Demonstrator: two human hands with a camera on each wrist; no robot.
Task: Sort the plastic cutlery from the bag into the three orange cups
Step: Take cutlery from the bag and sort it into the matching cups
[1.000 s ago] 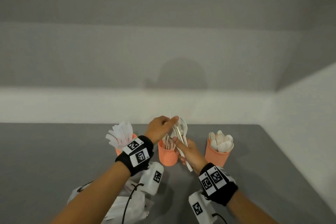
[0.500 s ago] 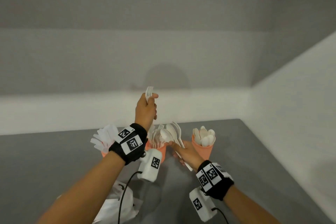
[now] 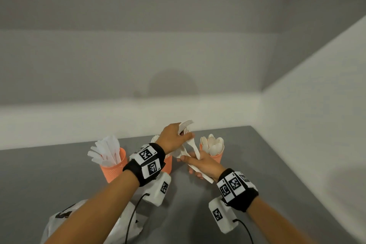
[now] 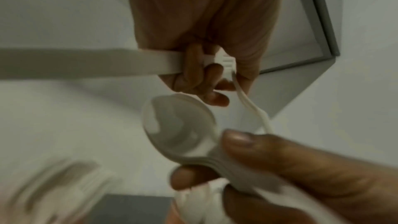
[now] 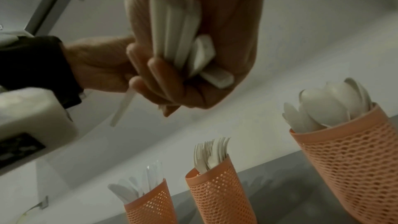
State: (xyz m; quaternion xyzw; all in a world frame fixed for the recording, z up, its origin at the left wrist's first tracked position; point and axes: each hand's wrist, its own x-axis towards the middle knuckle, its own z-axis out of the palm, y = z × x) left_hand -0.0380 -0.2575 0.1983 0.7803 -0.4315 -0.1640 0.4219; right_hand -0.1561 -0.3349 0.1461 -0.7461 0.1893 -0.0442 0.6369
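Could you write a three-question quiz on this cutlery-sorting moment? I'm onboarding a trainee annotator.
1. True or false: the cup of spoons stands rightmost of the three.
2. What fills the left cup? A forks, B knives, C spoons.
3. Fill in: the right hand grips a ____ of cutlery.

Key: 1 true. 2 B. 3 bundle; meanwhile the left hand pinches a fork just above it.

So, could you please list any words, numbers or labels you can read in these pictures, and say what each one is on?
No text reads for certain.
White bag: a dark printed mark, perhaps "S", mostly hidden by the arm.
Left wristband: square coded tags, with tiny characters beside them too small to read.
Right wristband: the same, unreadable.
Orange cups: none.
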